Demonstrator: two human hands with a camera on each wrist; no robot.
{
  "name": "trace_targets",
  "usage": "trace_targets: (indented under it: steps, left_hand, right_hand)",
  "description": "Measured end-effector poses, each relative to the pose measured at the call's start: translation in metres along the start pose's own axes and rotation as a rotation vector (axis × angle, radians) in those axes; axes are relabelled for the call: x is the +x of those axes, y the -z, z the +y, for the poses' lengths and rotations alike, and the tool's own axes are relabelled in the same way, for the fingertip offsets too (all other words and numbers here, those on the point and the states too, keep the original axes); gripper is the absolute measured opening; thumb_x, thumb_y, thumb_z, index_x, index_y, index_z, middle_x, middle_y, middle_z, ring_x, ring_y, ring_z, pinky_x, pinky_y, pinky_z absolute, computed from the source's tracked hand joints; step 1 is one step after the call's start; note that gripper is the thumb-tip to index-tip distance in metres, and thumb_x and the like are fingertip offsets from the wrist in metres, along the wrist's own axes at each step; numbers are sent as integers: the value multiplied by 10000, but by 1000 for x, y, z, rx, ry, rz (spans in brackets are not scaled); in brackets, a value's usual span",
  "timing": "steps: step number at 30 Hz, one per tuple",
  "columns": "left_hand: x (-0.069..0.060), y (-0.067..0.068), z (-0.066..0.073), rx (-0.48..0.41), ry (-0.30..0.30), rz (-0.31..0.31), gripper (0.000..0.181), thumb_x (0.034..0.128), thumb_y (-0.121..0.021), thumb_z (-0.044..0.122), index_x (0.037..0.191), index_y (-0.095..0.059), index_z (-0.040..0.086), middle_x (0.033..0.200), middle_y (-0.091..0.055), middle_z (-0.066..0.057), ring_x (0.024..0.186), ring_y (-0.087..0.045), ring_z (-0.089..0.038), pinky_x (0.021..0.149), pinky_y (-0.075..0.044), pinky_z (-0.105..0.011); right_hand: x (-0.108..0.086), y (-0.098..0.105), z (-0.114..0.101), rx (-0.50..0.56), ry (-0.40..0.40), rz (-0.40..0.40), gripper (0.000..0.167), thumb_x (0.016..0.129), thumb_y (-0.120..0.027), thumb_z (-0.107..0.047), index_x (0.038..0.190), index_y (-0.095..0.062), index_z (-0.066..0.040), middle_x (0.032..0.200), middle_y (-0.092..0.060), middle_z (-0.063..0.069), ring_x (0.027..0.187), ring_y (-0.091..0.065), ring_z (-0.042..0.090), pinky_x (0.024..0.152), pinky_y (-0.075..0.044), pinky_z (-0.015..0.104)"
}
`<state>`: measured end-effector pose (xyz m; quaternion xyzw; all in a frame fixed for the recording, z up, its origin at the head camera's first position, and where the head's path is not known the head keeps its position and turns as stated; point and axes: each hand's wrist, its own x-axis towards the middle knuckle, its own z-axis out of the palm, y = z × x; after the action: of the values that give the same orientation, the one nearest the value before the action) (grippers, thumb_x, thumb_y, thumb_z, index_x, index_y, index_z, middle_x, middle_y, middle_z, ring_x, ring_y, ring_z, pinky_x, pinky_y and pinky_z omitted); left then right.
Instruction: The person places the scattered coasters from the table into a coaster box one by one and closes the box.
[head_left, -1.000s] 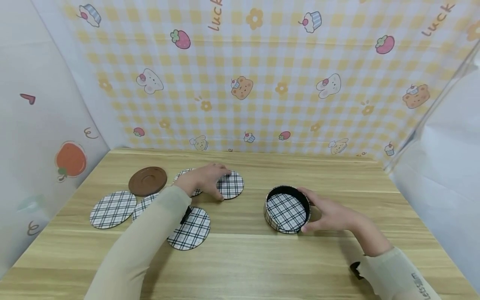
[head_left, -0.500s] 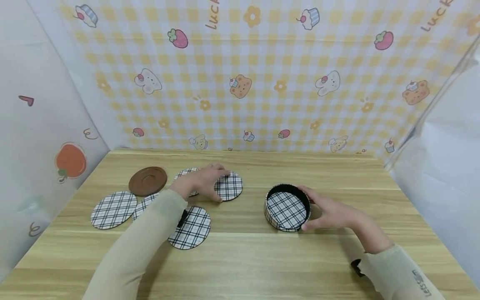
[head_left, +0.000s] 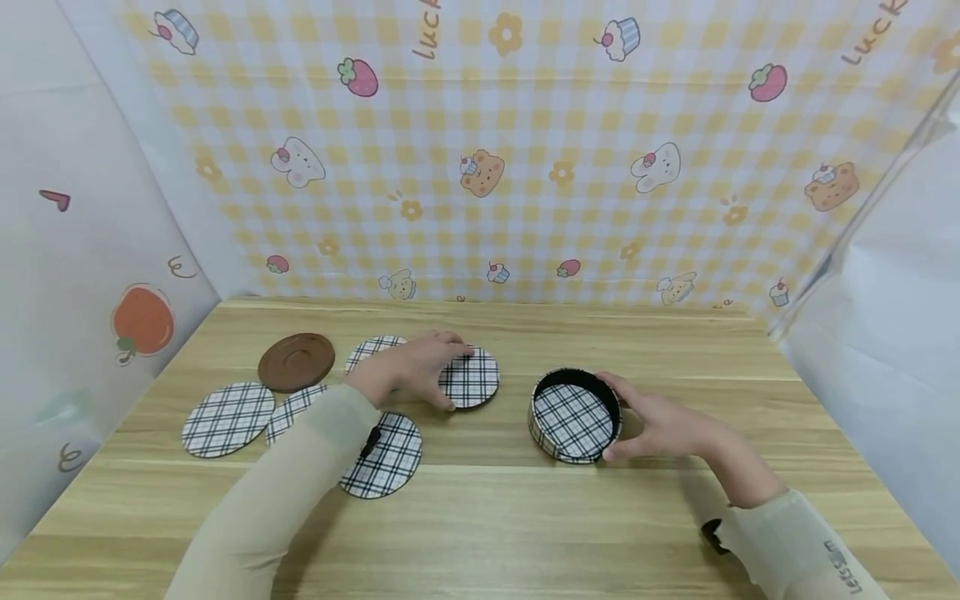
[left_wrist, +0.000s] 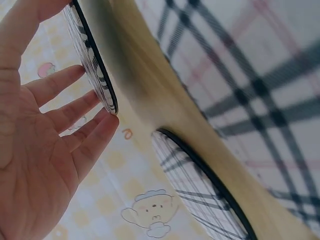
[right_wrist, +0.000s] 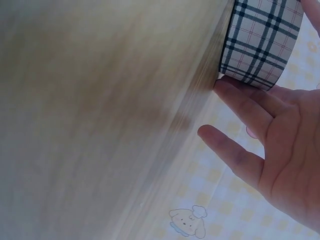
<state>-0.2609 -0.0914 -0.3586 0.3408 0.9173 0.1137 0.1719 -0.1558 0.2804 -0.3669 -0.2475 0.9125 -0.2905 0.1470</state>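
My left hand (head_left: 420, 367) pinches a round plaid coaster (head_left: 470, 379) by its edges, thumb at the near side and fingers at the far side. In the left wrist view, that coaster (left_wrist: 92, 60) stands just off the wooden surface, with the fingertips of the hand (left_wrist: 45, 145) on its rim. Farther right, my right hand (head_left: 660, 421) grips the side of a round plaid holder (head_left: 536, 429) with a black inside; a plaid disc (head_left: 573, 421) shows within it. The right wrist view has the fingers of this hand (right_wrist: 280, 130) against the holder's wall (right_wrist: 262, 40).
A brown round disc (head_left: 296, 362) lies at the back left. Around it are several plaid coasters, one at the far left (head_left: 227, 419), one nearer the front (head_left: 386, 458) and another partly behind my left hand (head_left: 371, 348). A patterned cloth (head_left: 525, 108) hangs behind the table (head_left: 480, 533).
My left hand has shifted slightly right, and the coaster in it has moved right too, with its near edge now raised a little. My right hand and the holder stay in place.
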Motion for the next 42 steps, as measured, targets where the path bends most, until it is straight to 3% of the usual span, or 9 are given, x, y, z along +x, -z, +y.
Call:
trace_targets:
  steps: [5,14,25,42]
  left_hand:
    - [0,-2,5,-22,-1,-2,957,736,-837,393,1546,-357,219,1601,-314,-67,1460,-323,-262,1190,-317,-488]
    - [4,2,14,45,-90,8,956,728,-826,408,1537,-374,174,1569,-372,-87,1432,-360,-284,1188,-325,-478]
    - [4,8,31,61,-179,22,969,726,-823,392,1537,-363,127,1562,-374,-115,1426,-369,-306,1177,-341,-491]
    - [13,14,61,126,-260,27,938,745,-800,425,1533,-378,137,1546,-389,-103,1422,-373,-282,1181,-351,-422]
  right_hand:
    - [-1,0,-1,-10,-8,2,1098,797,-802,-446,1551,-155,22,1489,-426,306,1360,-428,482,1075,-373,648]
    - [-2,-1,-1,-7,6,7,1092,798,-803,-445,1547,-163,26,1488,-429,298,1353,-434,479,1065,-380,651]
    - [0,-1,1,-3,11,7,1091,797,-803,-448,1544,-166,29,1480,-439,292,1354,-436,471,1068,-379,645]
    - [2,-1,3,-26,20,9,1094,806,-794,-455,1544,-159,45,1528,-381,289,1380,-410,466,1088,-355,644]
